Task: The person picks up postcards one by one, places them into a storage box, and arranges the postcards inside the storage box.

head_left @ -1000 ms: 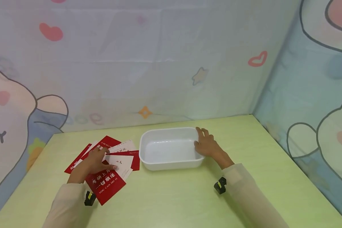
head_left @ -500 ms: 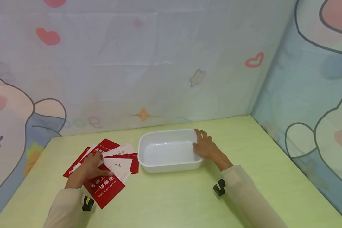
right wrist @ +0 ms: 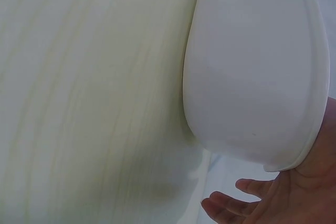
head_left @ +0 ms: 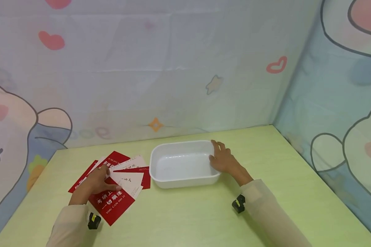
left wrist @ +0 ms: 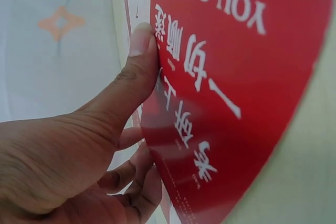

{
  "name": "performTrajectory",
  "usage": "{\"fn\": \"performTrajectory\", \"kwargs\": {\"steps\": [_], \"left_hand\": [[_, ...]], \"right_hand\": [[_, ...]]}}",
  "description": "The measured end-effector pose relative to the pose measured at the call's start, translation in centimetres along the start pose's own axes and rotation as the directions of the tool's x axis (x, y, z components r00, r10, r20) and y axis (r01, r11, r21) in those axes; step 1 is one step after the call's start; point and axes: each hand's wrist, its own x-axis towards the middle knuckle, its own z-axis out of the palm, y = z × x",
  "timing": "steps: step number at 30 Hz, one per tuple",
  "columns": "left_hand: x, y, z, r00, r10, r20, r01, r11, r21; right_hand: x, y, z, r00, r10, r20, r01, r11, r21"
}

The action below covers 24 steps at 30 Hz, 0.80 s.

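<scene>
In the head view, a spread of red and white cards lies at the left of the table. My left hand (head_left: 97, 181) holds the nearest red card (head_left: 117, 207), which has white characters and "YOU CAN DO IT" on it. The left wrist view shows the thumb at this red card's (left wrist: 241, 77) edge and the other fingers curled by its corner. A white card (head_left: 130, 178) and another red card (head_left: 117, 157) show behind it. My right hand (head_left: 224, 159) grips the right end of a white plastic basin (head_left: 182, 164), thumb inside its rim, fingers outside. Nothing is seen inside the basin.
The pale green table (head_left: 185, 216) meets a printed cloth backdrop (head_left: 126, 85) at the back and sides. Each wrist carries a small black device, such as the right one (head_left: 238, 204). The basin stands just right of the cards.
The red card under my left hand has slid slightly to the left, showing more of the white card's writing. My right hand stays on the basin. The head view has shifted a little.
</scene>
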Motion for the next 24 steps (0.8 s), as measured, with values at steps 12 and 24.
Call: {"fn": "performTrajectory", "kwargs": {"steps": [12,24], "left_hand": [[0.0,-0.2,-0.7,0.995,0.082,-0.058,-0.083,0.997,-0.003],[0.0,-0.9,-0.4,0.991,0.135,0.007,-0.13,0.967,-0.22]], "right_hand": [[0.1,-0.5,0.5,1.0,0.016,0.017,-0.017,1.0,0.012],[0.3,-0.6,1.2,0.999,0.029,0.023,-0.029,0.999,0.014]]}}
